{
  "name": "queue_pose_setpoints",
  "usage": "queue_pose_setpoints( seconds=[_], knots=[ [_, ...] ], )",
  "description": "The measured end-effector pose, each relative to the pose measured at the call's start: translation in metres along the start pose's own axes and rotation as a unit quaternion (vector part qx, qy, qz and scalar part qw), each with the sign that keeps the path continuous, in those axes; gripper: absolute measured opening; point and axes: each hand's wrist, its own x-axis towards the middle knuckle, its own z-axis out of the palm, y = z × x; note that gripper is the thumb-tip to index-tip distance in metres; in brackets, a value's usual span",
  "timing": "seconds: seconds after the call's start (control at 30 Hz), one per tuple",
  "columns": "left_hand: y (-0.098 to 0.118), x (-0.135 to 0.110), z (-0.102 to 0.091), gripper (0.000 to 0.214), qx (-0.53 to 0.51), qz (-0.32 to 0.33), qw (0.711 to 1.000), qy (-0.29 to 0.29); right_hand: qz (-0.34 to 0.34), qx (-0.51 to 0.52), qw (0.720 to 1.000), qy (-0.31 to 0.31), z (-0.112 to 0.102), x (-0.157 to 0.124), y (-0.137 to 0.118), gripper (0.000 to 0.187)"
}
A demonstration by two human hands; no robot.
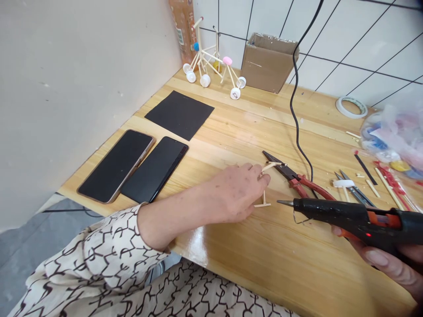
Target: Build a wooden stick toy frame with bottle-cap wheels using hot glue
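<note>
My left hand (228, 191) rests low over the table, its fingers closed around a small frame of thin wooden sticks (264, 199). Parts of that frame stick out past the fingertips, and the rest is hidden under the hand. In my right hand (386, 264) is a black hot glue gun (333, 211) with a lit red light. Its metal nozzle points left, a little to the right of the stick frame and apart from it. Just beyond lie long-nose pliers (294, 178) with red handles, their jaws near the frame's top end.
Two phones (115, 166) (155, 169) and a black sheet (180, 114) lie at left. Stick models on white caps (205, 80) stand behind, near a cardboard box (269, 64). A black cable (294, 101) crosses the table. At right are tape (352, 107), scissors (357, 191) and plastic bags (396, 132).
</note>
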Motion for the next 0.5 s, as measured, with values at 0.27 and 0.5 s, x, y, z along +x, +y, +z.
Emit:
queue_pose_setpoints(
  seconds=[0.27, 0.5],
  knots=[
    [0.0, 0.0, -0.002, 0.048, -0.003, -0.001, 1.0, -0.005, -0.044, -0.068, 0.996, 0.025, 0.003, 0.025, -0.056, 0.028],
    [-0.003, 0.0, 0.001, 0.049, -0.013, 0.004, 1.0, 0.001, -0.059, 0.012, 0.998, -0.019, 0.008, 0.031, -0.064, 0.024]
  ],
)
